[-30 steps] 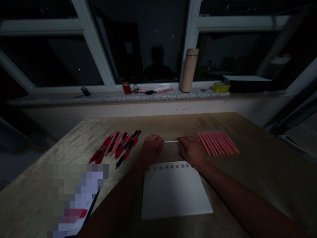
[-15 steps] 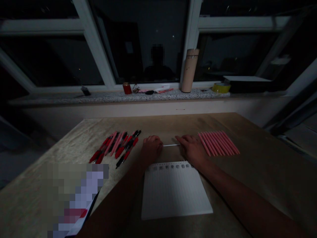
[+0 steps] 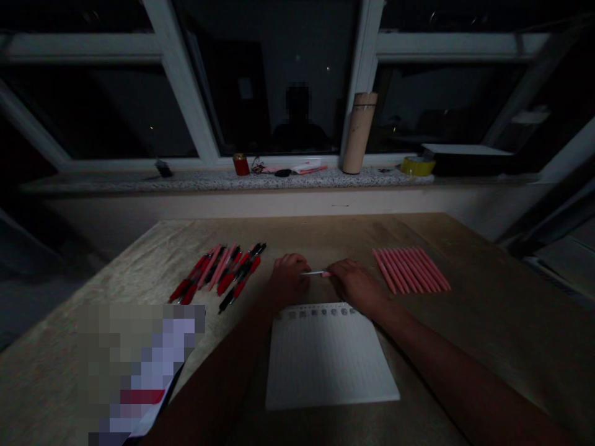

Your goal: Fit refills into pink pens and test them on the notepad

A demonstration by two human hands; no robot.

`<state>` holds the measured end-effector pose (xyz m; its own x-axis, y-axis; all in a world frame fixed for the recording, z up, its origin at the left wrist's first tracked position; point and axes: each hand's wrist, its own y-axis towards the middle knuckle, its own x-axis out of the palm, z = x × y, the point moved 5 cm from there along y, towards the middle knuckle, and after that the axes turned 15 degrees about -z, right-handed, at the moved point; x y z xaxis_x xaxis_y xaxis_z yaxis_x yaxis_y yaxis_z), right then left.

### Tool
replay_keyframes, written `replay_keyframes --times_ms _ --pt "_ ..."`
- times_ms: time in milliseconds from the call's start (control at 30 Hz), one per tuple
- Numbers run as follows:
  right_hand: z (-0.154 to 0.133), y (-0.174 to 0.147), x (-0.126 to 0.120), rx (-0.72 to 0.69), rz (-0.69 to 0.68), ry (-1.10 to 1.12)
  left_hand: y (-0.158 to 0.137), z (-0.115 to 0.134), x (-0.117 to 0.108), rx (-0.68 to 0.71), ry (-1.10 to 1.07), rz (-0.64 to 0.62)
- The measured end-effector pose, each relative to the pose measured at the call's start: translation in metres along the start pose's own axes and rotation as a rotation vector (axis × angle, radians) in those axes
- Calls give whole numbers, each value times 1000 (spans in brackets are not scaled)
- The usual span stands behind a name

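My left hand [image 3: 292,277] is closed on one end of a thin white rod [image 3: 316,272], which looks like a pen refill. Its other end meets a small pink piece [image 3: 326,274], apparently a pen barrel, in the closed fingers of my right hand [image 3: 352,279]. Most of the pink piece is hidden by that hand. Just below both hands lies a spiral notepad [image 3: 331,359] with lined paper. Left of my left hand are several red, black and pink pens [image 3: 218,272] in a loose group. To the right, several pink pens [image 3: 411,270] lie side by side in a neat row.
A blurred-out flat item [image 3: 153,371] lies at the front left of the table [image 3: 307,232]. Beyond it, the windowsill [image 3: 204,181] holds a tan bottle [image 3: 360,133], yellow tape [image 3: 417,166] and a small red container [image 3: 240,165].
My right hand has shifted slightly left and its fingers have closed in. The gap between my hands is narrower, and the pink piece now shows at the rod's right end.
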<state>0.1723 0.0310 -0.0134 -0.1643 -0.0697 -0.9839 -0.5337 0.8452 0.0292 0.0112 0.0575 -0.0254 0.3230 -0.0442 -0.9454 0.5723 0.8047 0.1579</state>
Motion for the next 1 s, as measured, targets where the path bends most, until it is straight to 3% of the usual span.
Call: replay_keyframes --times_ms 267,1000 --pt "-11 5 2 -83 -34 -20 1 7 1 66 25 -39" --pt "-15 3 -2 -82 -20 -117 2 0 4 67 36 -53"
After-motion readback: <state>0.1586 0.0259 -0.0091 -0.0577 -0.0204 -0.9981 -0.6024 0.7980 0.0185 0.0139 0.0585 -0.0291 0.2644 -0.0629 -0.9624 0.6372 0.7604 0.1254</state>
